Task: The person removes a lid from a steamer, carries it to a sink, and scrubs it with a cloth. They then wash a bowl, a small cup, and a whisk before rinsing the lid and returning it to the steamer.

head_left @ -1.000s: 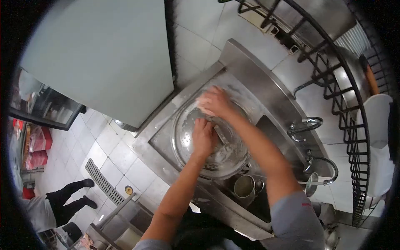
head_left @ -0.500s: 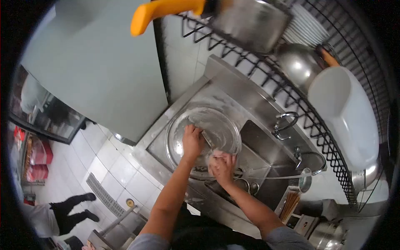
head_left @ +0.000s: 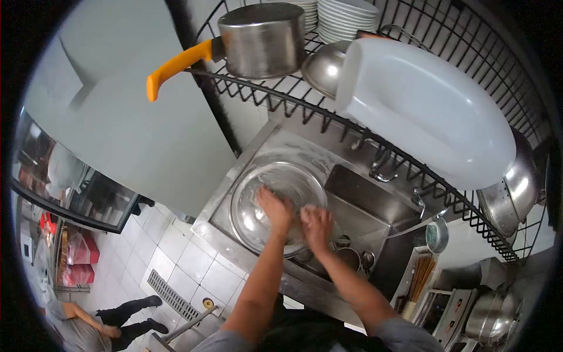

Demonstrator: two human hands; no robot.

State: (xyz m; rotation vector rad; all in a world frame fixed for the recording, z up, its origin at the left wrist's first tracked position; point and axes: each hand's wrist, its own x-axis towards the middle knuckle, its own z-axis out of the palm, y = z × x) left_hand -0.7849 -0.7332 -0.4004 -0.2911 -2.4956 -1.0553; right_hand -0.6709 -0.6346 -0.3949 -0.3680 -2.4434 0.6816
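Note:
A large round metal bowl point(head_left: 246, 182) with whitish suds or residue inside rests on the steel drainboard, left of the sink basin. Over its inside lies my left hand point(head_left: 274, 209), fingers spread and nothing visible in it. My right hand point(head_left: 316, 226) is at the bowl's right side with its fingers bent; whatever it may hold is hidden.
Above the sink point(head_left: 366, 193) hangs a black wire rack point(head_left: 305, 111) with an orange-handled pot point(head_left: 264, 44), stacked plates point(head_left: 346, 20) and a white tub point(head_left: 428, 111). Faucets point(head_left: 384, 173) are behind the basin. A person point(head_left: 82, 322) stands at lower left.
The view has tilted, so the rack shows more fully. My left hand has opened flat in the bowl. The pale thing at my right hand no longer shows.

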